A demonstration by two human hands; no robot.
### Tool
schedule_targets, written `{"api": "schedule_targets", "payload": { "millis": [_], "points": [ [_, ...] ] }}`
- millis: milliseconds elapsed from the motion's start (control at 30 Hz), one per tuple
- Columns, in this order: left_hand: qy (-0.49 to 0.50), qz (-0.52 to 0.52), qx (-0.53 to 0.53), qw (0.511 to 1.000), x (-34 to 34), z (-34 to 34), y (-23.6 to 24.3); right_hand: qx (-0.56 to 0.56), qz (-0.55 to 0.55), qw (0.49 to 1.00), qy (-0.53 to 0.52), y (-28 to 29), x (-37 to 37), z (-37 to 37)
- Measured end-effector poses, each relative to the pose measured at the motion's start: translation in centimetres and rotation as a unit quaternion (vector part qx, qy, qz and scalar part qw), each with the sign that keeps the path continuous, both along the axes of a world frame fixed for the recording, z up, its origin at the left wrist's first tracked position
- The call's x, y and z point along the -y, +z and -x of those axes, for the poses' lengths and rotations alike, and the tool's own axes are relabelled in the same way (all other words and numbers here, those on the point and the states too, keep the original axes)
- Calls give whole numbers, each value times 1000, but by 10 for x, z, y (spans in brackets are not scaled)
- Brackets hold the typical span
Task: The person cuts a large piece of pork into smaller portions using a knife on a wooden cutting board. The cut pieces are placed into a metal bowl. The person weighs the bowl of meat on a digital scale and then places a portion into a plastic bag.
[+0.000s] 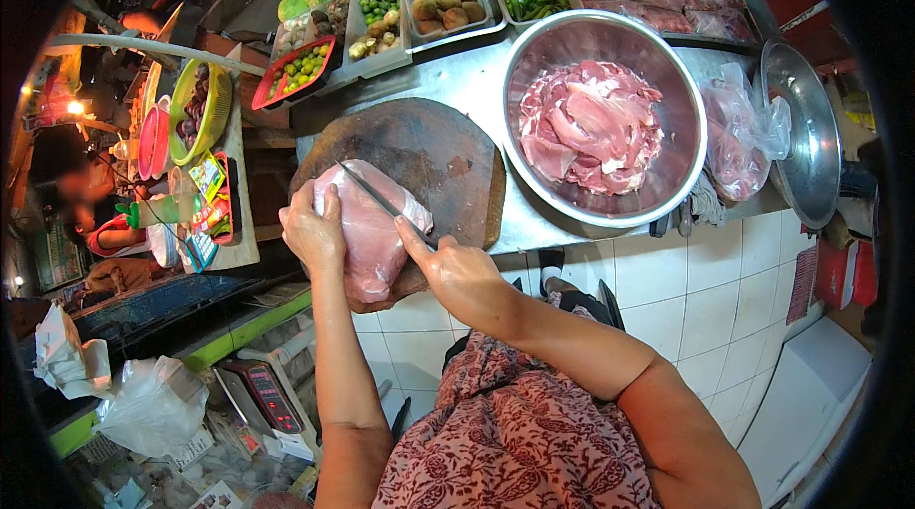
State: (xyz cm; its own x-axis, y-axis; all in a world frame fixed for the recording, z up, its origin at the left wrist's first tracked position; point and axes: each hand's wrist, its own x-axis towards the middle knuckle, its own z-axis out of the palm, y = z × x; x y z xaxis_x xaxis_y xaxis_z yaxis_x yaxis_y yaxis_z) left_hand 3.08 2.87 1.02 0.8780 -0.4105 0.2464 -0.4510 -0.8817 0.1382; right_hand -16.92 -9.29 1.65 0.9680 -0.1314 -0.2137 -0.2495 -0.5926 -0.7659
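Currently: left hand (313, 231) flat on pork slab (367, 228); right hand (456, 271) gripping knife (381, 201), mid-slice; steel bowl (534, 51) already holds many slices; most of slab uncut.

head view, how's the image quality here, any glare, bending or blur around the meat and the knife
Head view: fisheye bends the counter edge and wall tiles toward a black rim; glare glints on the steel bowl rim and the lid; the left side is dim, with one bright lamp; the knife, pork slab, left hand and right hand look sharp.
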Motion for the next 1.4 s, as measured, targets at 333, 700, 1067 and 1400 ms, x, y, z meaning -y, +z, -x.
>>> {"api": "schedule_targets", "payload": {
  "millis": [333,700,1067,1400],
  "points": [
    [33,5,-3,999,1,2,1,-2,-8,1000,-6,0,-2,-5],
    [7,17,-5,1000,-1,-1,2,14,-22,999,-23,-12,-4,-9],
    [15,19,-17,1000,2,-1,5,1,-25,999,-25,-19,-4,-14],
    [21,19,-21,999,2,-1,5,-4,-29,999,-15,-33,-2,-25]
  ]
}}
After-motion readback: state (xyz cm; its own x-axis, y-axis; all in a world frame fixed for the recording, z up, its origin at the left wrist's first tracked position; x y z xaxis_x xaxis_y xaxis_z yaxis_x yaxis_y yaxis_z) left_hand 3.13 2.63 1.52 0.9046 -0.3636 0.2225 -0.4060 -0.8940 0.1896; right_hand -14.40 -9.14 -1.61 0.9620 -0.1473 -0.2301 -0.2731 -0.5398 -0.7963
